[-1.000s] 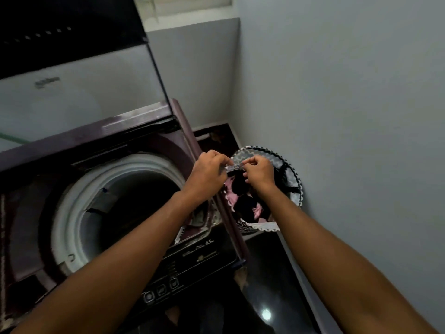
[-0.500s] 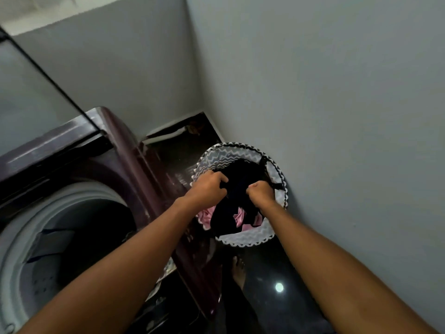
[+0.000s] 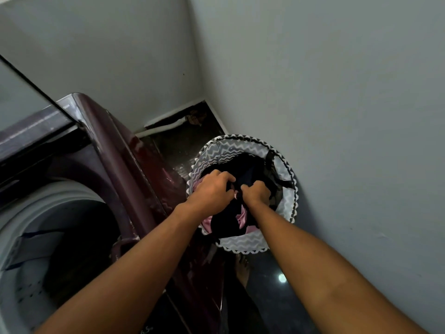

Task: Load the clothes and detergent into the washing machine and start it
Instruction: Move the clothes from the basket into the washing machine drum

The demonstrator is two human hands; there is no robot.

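While both hands, left hand (image 3: pixel 212 192) and right hand (image 3: pixel 256 194), clench dark clothes (image 3: pixel 243 172) in the basket (image 3: pixel 287 203), a tangled pink garment (image 3: pixel 242 216) might drag out and drop short of the drum (image 3: pixel 48 237).

hands (image 3: pixel 213 192): 2 | laundry basket (image 3: pixel 243 244): 1 | washing machine (image 3: pixel 115 150): 1 | bare foot (image 3: pixel 242 270): 1

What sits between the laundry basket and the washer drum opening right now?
In the head view, only the washer's maroon side rim separates the drum opening from the laundry basket; the left forearm crosses above it.
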